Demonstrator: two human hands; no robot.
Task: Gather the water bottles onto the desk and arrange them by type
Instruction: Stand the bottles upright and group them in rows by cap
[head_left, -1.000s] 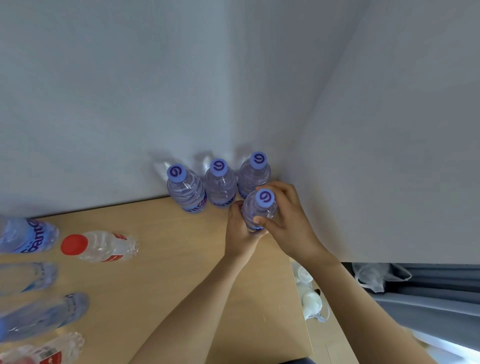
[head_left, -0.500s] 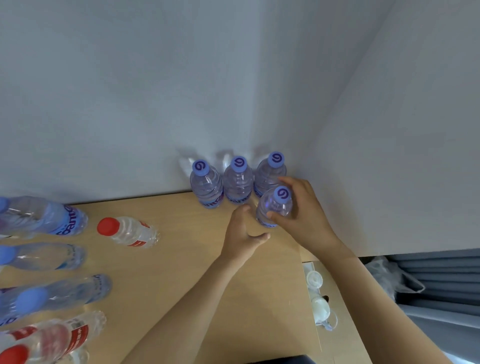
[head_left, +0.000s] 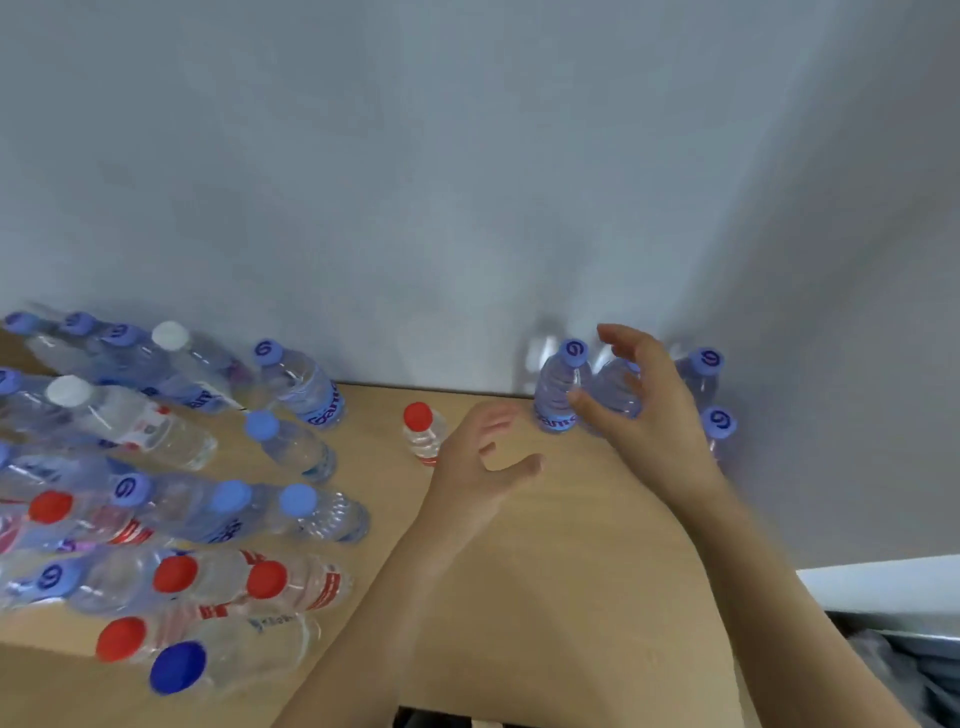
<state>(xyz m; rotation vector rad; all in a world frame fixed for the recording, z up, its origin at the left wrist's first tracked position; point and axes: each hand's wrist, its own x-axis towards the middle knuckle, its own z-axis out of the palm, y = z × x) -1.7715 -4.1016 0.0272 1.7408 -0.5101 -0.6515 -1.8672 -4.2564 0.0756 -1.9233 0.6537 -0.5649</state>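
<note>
Several purple-capped bottles stand together in the desk's back right corner; the leftmost bottle (head_left: 558, 387) is in plain view, and another bottle (head_left: 722, 428) stands in front by the wall. My right hand (head_left: 644, 400) hovers in front of this group with fingers spread and holds nothing. My left hand (head_left: 480, 467) is over the desk (head_left: 571, 571), relaxed and empty, just right of a small red-capped bottle (head_left: 423, 434). A mixed crowd of bottles (head_left: 171, 493) with purple, blue, red and white caps fills the left side.
Grey walls meet behind the corner group. The desk's right edge (head_left: 748, 649) drops off to a white ledge and a dark gap at the lower right.
My right hand has let go of the front purple-capped bottle, which stands by the wall. Both hands have opened and drawn left. The view has swung left, showing the mixed bottles.
</note>
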